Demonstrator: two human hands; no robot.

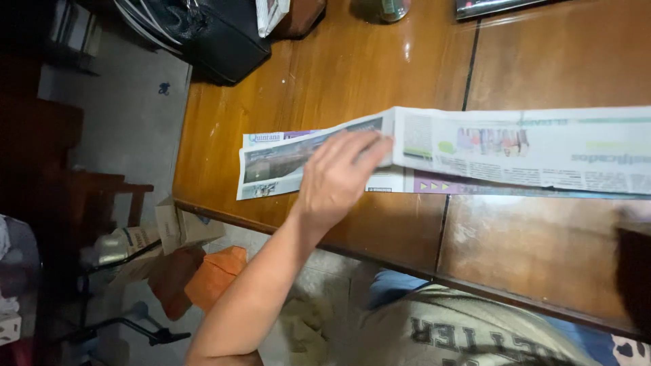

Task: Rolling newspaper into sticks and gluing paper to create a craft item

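1. the wooden table [352,74] carries everything.
2. the folded newspaper [515,152] lies flat on it near my edge, its long axis running left to right across me.
3. my left hand [339,176] rests flat and open on the strip's left part, fingers [369,146] pressing the fold. my right hand is out of view.

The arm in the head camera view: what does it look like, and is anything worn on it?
Only one arm shows, the left. The left hand is bare: no glove, ring or watch is visible. The forearm is bare too, with no sleeve up to the picture's edge. The right hand is out of view. Below, the person's light grey shirt has dark block lettering.
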